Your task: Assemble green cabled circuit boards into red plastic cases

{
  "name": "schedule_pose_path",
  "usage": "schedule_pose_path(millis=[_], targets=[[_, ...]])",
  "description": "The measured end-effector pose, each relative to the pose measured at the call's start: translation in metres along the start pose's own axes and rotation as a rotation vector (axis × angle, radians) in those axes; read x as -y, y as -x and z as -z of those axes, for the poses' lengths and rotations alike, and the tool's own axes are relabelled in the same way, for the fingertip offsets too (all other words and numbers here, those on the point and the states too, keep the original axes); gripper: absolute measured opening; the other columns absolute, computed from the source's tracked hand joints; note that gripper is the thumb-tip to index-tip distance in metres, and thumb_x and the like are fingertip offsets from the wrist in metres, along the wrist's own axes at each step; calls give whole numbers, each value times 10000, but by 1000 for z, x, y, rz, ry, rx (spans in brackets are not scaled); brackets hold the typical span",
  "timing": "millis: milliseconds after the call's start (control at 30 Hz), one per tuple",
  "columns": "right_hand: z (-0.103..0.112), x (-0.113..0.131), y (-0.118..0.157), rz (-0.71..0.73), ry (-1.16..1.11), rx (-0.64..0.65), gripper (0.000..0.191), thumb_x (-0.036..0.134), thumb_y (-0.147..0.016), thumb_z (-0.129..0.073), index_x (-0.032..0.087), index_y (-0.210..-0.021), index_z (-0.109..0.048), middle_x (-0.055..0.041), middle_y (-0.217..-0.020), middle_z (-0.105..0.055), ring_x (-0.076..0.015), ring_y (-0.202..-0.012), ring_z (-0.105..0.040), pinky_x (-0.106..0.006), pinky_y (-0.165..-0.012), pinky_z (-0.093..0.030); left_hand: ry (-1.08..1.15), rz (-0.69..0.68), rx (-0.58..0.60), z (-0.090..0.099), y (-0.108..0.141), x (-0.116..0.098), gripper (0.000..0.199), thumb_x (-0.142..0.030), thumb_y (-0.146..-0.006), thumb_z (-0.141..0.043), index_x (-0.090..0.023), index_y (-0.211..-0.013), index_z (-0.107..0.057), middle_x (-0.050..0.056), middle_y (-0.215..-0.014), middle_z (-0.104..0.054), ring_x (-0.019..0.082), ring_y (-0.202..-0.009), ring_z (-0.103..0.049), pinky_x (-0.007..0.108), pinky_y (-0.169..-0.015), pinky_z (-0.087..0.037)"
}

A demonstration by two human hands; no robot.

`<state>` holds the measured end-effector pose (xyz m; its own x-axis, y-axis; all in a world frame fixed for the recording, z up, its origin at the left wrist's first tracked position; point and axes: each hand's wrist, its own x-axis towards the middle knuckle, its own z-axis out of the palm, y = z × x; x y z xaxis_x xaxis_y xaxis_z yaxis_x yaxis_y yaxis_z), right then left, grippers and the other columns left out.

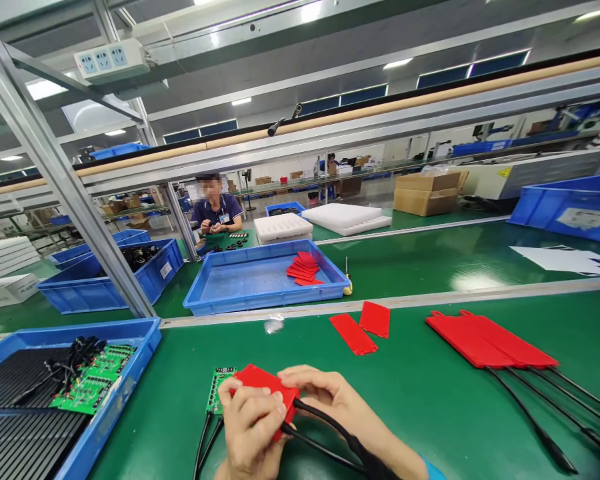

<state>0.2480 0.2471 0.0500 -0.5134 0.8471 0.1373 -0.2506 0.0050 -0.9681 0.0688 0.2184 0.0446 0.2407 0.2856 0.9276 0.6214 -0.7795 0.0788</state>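
Both my hands hold a red plastic case point(253, 377) with two black cables point(325, 448) coming out of its right end. My left hand point(250, 423) wraps round the near side, its fingers bent over the top. The fingers of my right hand point(325, 393) press on the right end, close to where the cables leave. Just behind my left hand lies a green circuit board point(215, 393) with a small display and black leads, partly hidden by the hand. Two loose red panels point(354, 333) rest on the green bench beyond the case.
Red cases with cables point(490, 340) lie on the right. A blue tray point(145, 340) with boards and black leads stands at left. Behind the bench rail, a blue bin point(265, 293) holds red panels beside a screwdriver point(347, 280). A person point(217, 210) sits across.
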Motion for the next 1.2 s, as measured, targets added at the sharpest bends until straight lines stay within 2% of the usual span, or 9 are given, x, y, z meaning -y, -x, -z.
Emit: schedule_pose_path(millis=[100,200,300,367,433,533,767,1000,1200], targets=[[5,3,-1,-289,-268,105,418,511,-831,-578,147,-1007,-685,-56,-790,-669,-126,-696,-624,-242,-653,-490,-144,-190,54,-2,-3,2,224,-32,-765,-609,-251,-802,-639,-74,-771,-722,102,-710,-620,365,-980,-242],[7,1,1,-245,-193,117,386,460,-806,-638,122,-986,-689,-45,-756,-670,-104,-652,-596,-212,-635,-462,-118,-128,229,-7,4,7,182,-265,-740,-733,-329,-901,-676,-25,-1039,-697,179,-969,-616,405,-1078,-128],[10,-1,2,-144,9,39,412,456,-827,-609,154,-1104,-653,-53,-835,-696,-135,-707,-598,-224,-625,-456,35,297,202,-7,12,15,702,-635,-655,-691,-356,-1278,-522,91,-1456,-381,357,-1332,-321,524,-1101,-84],[10,-1,2,-112,121,36,427,465,-841,-580,159,-1131,-649,-72,-905,-706,-164,-753,-604,-254,-660,-475,337,701,149,-4,12,21,804,-594,-761,-615,-315,-1439,-284,123,-1517,-258,342,-1379,-236,530,-1095,-171],[10,-2,2,-103,196,56,436,473,-845,-562,163,-1138,-654,-89,-986,-705,-210,-847,-615,-310,-765,-496,771,1032,174,0,10,25,753,-483,-838,-580,-251,-1461,-225,167,-1438,-397,311,-1308,-384,485,-1050,-302],[9,-2,1,-106,274,98,449,479,-839,-557,169,-1147,-659,-99,-1045,-698,-261,-950,-609,-374,-886,-481,1182,1272,257,2,6,29,586,-423,-786,-670,-142,-1277,-517,174,-1123,-650,283,-1027,-607,404,-920,-427],[8,-13,-1,-117,364,65,458,499,-828,-556,185,-1140,-674,-73,-921,-719,-248,-812,-626,-357,-774,-522,1092,1316,79,-5,4,25,366,-395,-673,-774,-107,-880,-685,56,-755,-667,151,-679,-570,243,-650,-394],[9,5,-3,-147,209,199,404,434,-829,-598,214,-1161,-665,-61,-1040,-707,-264,-990,-610,-373,-900,-469,1154,1323,229,5,2,25,440,-355,-726,-743,-137,-1095,-644,97,-952,-687,218,-887,-615,319,-826,-428],[10,12,-5,-182,238,203,475,533,-839,-533,185,-1121,-692,-53,-939,-733,-261,-890,-641,-361,-847,-499,1102,1229,254,4,2,22,403,-379,-716,-733,-127,-1023,-663,107,-917,-690,259,-899,-622,350,-819,-449]])
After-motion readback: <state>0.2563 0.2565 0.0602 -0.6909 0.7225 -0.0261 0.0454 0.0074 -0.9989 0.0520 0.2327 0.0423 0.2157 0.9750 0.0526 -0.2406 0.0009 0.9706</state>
